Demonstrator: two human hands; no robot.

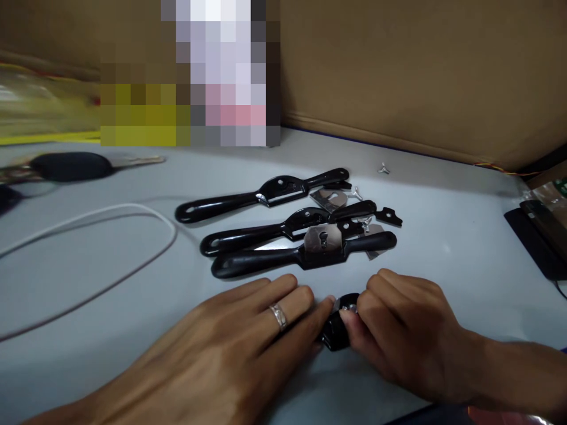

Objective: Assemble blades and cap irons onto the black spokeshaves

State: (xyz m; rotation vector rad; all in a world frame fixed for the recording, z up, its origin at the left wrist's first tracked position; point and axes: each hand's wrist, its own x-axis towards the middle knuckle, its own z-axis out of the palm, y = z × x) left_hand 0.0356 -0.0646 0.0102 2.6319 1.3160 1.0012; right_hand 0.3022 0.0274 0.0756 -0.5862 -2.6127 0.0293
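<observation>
At the front of the table a black spokeshave (335, 332) lies under my two hands, most of its length hidden. My left hand (261, 330), with a ring on one finger, is closed over its left side, the index fingertip pressing near the middle. My right hand (403, 324) pinches a small silver wing screw (351, 307) on it, partly covered by the fingers. Beyond them lie three more black spokeshave bodies: a far one (221, 206), a middle one (245, 239) and a near one (261, 262). A steel blade (322, 238) with a slot rests on the near body.
Loose wing screws (383, 169), a black clamp plate (390, 216) and another blade (330, 199) lie around the bodies. Keys with a black fob (71, 166) and a white cable (146, 208) are at left. A dark flat object (531, 242) sits at right, before a brown partition (420, 77).
</observation>
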